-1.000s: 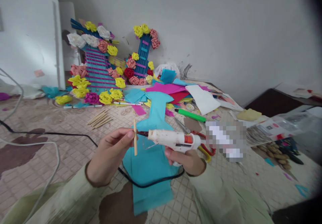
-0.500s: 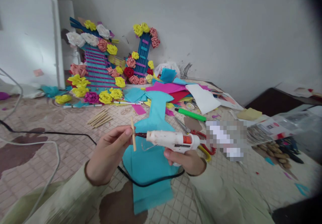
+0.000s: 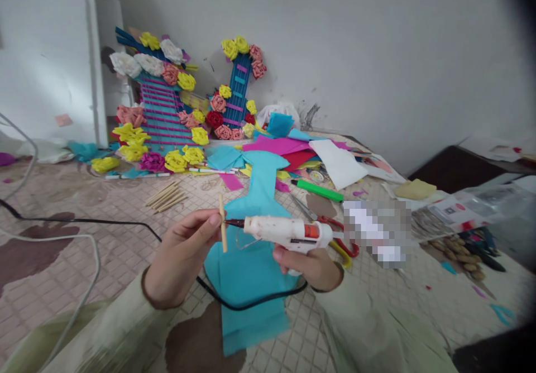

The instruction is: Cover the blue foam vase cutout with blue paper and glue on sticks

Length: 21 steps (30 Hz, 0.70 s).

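Between thumb and fingers, my left hand (image 3: 184, 253) pinches a short wooden stick (image 3: 223, 238), held nearly upright. My right hand (image 3: 312, 264) is wrapped round the grip of a white hot glue gun (image 3: 278, 232). The gun's dark nozzle points left and meets the stick, or comes very close to it, near its middle. Beneath both lies a turquoise guitar-shaped cutout (image 3: 255, 272) on the patterned table cover. A black cord runs across the cutout below the gun. Several more wooden sticks (image 3: 165, 197) lie in a small pile beyond my left hand.
Decorated pieces with paper flowers (image 3: 165, 110) lean against the back wall. Coloured sheets (image 3: 278, 145) are heaped behind the cutout. A green marker (image 3: 319, 191), red-handled scissors (image 3: 312, 214) and a clear plastic box (image 3: 469, 205) are to the right. Cords cross the left side.
Almost nothing differs. Both hands, the stick and the glue gun stay in nearly the same place.
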Each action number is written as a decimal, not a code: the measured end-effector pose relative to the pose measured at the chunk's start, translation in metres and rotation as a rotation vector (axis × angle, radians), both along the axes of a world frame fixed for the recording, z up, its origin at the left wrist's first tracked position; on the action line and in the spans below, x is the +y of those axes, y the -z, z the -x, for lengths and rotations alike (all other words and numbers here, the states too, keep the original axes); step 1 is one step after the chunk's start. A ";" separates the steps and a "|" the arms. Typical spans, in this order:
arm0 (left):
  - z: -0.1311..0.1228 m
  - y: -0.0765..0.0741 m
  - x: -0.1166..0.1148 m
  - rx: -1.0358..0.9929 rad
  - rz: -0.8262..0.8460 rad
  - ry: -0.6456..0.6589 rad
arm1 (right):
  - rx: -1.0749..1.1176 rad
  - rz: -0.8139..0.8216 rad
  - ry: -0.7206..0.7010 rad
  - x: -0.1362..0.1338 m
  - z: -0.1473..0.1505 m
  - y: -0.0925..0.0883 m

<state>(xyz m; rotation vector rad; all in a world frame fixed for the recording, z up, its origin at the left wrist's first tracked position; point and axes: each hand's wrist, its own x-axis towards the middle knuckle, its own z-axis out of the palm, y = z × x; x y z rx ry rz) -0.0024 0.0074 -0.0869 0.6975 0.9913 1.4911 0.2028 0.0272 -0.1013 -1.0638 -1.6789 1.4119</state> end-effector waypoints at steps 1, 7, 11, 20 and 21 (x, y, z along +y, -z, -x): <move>0.000 0.001 0.000 0.003 -0.006 -0.001 | -0.003 0.003 0.007 0.000 0.000 0.000; 0.000 0.000 0.000 -0.010 -0.006 0.009 | 0.009 -0.001 0.006 0.000 0.000 0.000; 0.001 -0.005 0.000 -0.033 -0.031 -0.011 | -0.035 -0.026 0.010 -0.001 0.000 0.000; 0.002 -0.003 0.002 -0.041 -0.062 -0.032 | -0.075 -0.097 -0.049 -0.002 -0.001 -0.002; 0.002 -0.002 0.002 -0.040 -0.064 -0.025 | -0.075 -0.091 -0.054 -0.002 -0.001 -0.003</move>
